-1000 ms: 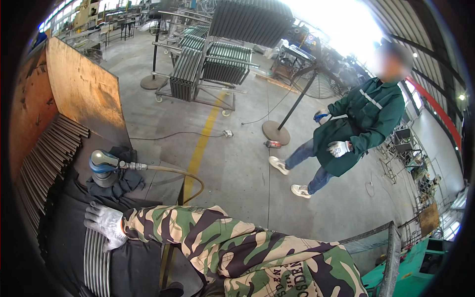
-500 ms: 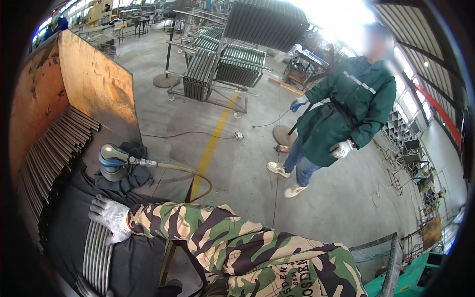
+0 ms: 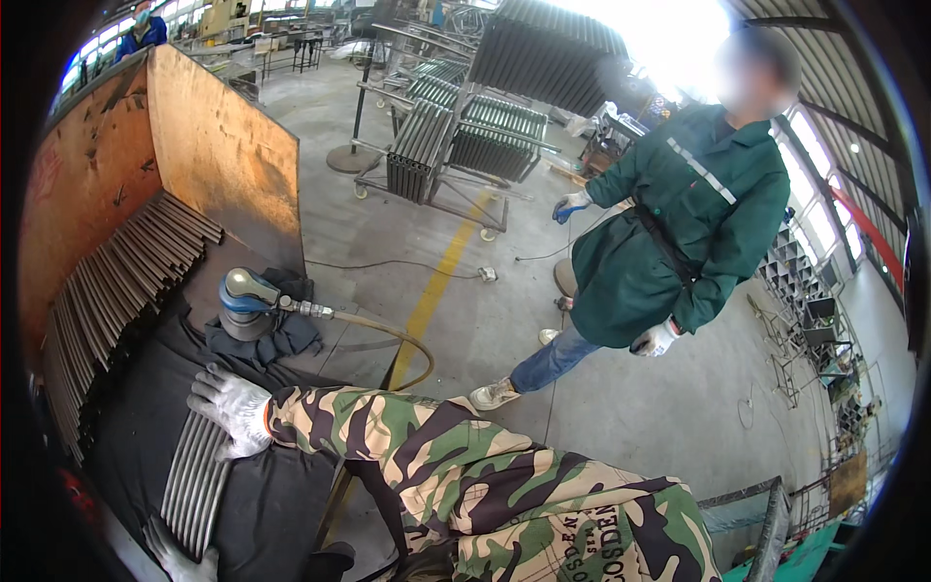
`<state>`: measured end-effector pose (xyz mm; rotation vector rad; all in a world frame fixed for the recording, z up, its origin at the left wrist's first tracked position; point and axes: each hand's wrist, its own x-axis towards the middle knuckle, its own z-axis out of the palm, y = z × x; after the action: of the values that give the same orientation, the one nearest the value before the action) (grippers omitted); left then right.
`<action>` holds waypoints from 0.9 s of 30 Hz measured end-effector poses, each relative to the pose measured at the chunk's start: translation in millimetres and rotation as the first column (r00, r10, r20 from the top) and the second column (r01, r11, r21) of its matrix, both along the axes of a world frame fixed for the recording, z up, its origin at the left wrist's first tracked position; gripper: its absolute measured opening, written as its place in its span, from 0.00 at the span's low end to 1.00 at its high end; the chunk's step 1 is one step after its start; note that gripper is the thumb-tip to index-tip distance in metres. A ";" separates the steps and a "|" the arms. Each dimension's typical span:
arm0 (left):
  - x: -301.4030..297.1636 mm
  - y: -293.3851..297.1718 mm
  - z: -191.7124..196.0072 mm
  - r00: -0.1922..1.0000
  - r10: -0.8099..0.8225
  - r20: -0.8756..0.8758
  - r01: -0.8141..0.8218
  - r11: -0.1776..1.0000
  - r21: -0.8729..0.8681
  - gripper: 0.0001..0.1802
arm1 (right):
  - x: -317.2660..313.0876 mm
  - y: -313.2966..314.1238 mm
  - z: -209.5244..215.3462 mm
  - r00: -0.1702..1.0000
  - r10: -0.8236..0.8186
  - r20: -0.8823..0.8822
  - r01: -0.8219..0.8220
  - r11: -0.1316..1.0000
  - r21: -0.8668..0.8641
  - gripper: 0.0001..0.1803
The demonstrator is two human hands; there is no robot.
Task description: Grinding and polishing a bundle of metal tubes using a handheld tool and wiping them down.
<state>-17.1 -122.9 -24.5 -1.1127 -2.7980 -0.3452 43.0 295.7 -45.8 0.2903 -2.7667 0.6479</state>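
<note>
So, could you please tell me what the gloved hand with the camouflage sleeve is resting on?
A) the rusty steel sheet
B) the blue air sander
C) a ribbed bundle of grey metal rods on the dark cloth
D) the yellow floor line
C: the right hand lies flat on the bundle of grey metal rods, while the air sander sits apart, further back on the dark rag.

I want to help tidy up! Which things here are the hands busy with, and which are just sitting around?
In use:
right hand
left hand
bundle of metal rods
dark cloth

Lying about:
air sander
hose
stacked rods
racks of grilles
</note>
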 end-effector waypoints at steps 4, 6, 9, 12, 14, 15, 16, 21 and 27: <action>-9.2 -16.8 -12.2 0.999 0.045 -0.006 -0.044 0.998 0.049 0.68 | -8.9 -8.5 9.4 1.000 0.014 -0.018 -0.013 0.999 0.035 0.64; -5.3 -44.0 -22.3 0.989 0.144 0.021 -0.145 0.988 0.056 0.72 | -14.2 -24.8 22.9 0.997 0.047 0.061 -0.051 0.997 0.052 0.61; 1.9 6.4 -13.6 0.990 0.097 0.099 -0.108 0.988 0.114 0.72 | 6.8 4.0 15.6 0.998 -0.002 0.060 -0.006 0.991 0.134 0.59; 9.4 2.1 -6.4 0.982 0.147 0.118 -0.156 0.985 0.073 0.72 | 10.2 -3.8 23.9 0.998 0.012 0.057 -0.021 0.985 0.171 0.58; 12.0 1.7 -1.7 0.982 0.154 0.110 -0.160 0.986 0.053 0.72 | 12.0 -5.7 29.5 0.998 0.024 0.052 -0.033 0.981 0.190 0.58; 12.5 2.3 -1.5 0.986 0.141 0.090 -0.147 0.987 0.064 0.72 | 11.6 -4.9 28.1 0.999 0.021 0.037 -0.028 0.979 0.202 0.58; 13.8 1.1 -0.5 0.987 0.137 0.079 -0.143 0.988 0.065 0.72 | 10.8 -6.3 27.8 0.999 0.027 0.041 -0.034 0.979 0.201 0.58; 14.9 9.6 3.9 0.992 0.116 0.042 -0.118 0.991 0.057 0.71 | 9.5 -2.0 31.6 0.999 0.023 0.039 -0.032 0.973 0.227 0.57; 20.3 4.2 10.6 0.986 0.164 0.032 -0.163 0.987 -0.009 0.72 | 2.7 -9.7 31.7 0.997 0.066 0.028 -0.070 0.971 0.229 0.56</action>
<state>3.2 -118.7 -13.9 -0.8779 -2.8959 -0.3412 45.6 286.0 -14.2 0.4310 -2.8640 0.3455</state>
